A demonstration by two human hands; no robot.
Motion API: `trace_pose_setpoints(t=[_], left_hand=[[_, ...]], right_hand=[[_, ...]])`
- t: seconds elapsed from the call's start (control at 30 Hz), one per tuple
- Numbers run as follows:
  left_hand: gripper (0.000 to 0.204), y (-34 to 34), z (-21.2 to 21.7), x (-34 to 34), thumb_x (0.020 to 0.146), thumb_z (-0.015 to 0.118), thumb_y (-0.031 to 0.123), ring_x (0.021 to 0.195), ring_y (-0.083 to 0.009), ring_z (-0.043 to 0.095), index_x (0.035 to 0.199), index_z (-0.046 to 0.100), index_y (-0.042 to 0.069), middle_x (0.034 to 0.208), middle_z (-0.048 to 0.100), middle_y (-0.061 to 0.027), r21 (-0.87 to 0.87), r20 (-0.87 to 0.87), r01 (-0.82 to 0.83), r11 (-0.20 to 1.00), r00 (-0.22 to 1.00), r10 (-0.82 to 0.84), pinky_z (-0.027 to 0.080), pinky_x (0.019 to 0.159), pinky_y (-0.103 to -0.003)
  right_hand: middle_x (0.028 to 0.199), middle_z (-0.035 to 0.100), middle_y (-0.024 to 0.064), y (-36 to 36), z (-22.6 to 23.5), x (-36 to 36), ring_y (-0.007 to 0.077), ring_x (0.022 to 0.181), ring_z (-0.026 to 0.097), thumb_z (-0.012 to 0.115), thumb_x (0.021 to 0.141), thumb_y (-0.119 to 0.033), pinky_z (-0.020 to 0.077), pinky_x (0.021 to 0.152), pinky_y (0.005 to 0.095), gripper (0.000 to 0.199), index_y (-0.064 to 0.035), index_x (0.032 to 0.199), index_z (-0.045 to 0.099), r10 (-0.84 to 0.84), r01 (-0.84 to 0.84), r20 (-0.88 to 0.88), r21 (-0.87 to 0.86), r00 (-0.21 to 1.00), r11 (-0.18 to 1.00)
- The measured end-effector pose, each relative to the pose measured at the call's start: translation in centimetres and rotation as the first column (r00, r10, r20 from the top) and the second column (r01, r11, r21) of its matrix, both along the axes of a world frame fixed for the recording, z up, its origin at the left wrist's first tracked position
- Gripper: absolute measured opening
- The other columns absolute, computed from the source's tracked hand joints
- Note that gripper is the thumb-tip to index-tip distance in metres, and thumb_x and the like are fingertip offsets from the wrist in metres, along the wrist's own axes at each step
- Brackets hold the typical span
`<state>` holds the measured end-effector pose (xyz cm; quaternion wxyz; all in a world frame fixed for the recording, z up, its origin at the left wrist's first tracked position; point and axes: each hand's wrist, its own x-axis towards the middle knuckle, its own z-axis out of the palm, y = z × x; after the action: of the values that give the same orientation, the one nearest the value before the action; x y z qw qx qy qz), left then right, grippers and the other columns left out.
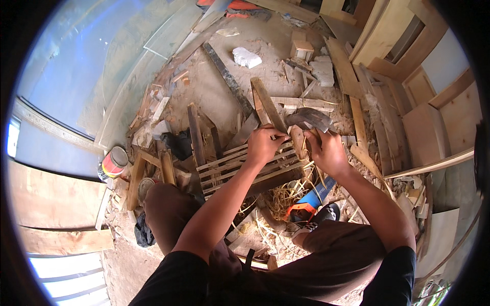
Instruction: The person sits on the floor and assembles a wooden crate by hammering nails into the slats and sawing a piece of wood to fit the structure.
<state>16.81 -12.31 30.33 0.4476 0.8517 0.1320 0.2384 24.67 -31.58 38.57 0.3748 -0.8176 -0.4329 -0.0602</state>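
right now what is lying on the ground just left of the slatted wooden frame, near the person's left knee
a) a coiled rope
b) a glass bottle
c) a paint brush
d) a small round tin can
d, a small round tin can with a pale lid lies on the dusty ground beside wood offcuts, left of the slatted wooden frame.

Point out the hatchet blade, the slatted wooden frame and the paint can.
hatchet blade (312,119), head view, flat of the blade.
slatted wooden frame (229,164), head view, a middle slat.
paint can (115,162), head view, its side.
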Motion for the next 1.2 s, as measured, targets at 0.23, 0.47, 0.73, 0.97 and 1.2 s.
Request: trace_pose_setpoints(t=[0.23, 0.47, 0.73, 0.97, 1.2], left_hand=[[0.016, 0.5, 0.1, -0.2, 0.081, 0.087, 0.011, 0.083, -0.0241, 0.075, 0.096, 0.083, 0.006, 0.090, 0.077, -0.0111, -0.012, -0.017, 0.041, 0.999, 0.999, -0.041, 0.056, 0.074, -0.036], [0.017, 2.3, -0.1, -0.2, 0.085, 0.085, 0.012, 0.089, -0.0237, 0.074, 0.101, 0.083, 0.007, 0.095, 0.077, -0.0099, -0.051, -0.074, 0.185, 0.982, 0.979, -0.188, 0.055, 0.079, -0.035], [0.019, 2.2, 0.8, -0.4, 0.083, 0.088, 0.018, 0.087, -0.0210, 0.074, 0.096, 0.081, 0.006, 0.095, 0.079, -0.0113, -0.118, -0.248, 0.088, 0.989, 0.962, -0.115, 0.055, 0.080, -0.036], [0.019, 2.4, 0.6, -0.5, 0.084, 0.088, 0.018, 0.082, -0.0237, 0.075, 0.096, 0.081, 0.004, 0.090, 0.079, -0.0137, -0.139, -0.213, 0.111, 0.984, 0.967, -0.139, 0.055, 0.079, -0.036], [0.018, 2.5, 0.2, -0.2, 0.084, 0.087, 0.018, 0.080, -0.0202, 0.074, 0.094, 0.082, 0.003, 0.090, 0.079, -0.0135, -0.100, -0.191, 0.136, 0.986, 0.969, -0.153, 0.055, 0.076, -0.035]], right_hand=[[0.082, 0.071, 0.0293, -0.5, 0.1, 0.5, 0.0511, 0.079, 0.070, 0.068, 0.101, -0.026, 0.0576, 0.070, 0.0565, 0.029, 0.0022, 0.106, 0.069, -0.031, -0.009, -0.129, -0.297, 0.991, 0.955], [0.074, 0.069, 0.0282, -1.1, -1.1, 0.8, 0.0502, 0.073, 0.070, 0.068, 0.101, -0.027, 0.0575, 0.066, 0.0572, 0.030, 0.0026, 0.106, 0.068, -0.016, 0.008, -0.035, -0.201, 0.999, 0.980], [0.074, 0.069, 0.0272, -0.7, 0.5, -0.5, 0.0484, 0.072, 0.070, 0.068, 0.100, -0.024, 0.0573, 0.065, 0.0555, 0.031, 0.0012, 0.119, 0.067, -0.011, -0.020, -0.102, -0.299, 0.995, 0.954], [0.082, 0.071, 0.0275, 0.3, 1.3, -0.6, 0.0465, 0.073, 0.071, 0.069, 0.099, -0.016, 0.0575, 0.065, 0.0505, 0.022, 0.0012, 0.113, 0.070, 0.060, -0.061, 0.042, 0.032, 0.997, 0.998], [0.078, 0.071, 0.0243, -0.3, -0.7, 0.1, 0.0445, 0.064, 0.069, 0.070, 0.100, -0.016, 0.0544, 0.057, 0.0496, 0.019, 0.0021, 0.105, 0.072, -0.020, 0.018, -0.004, -0.281, 1.000, 0.959]])
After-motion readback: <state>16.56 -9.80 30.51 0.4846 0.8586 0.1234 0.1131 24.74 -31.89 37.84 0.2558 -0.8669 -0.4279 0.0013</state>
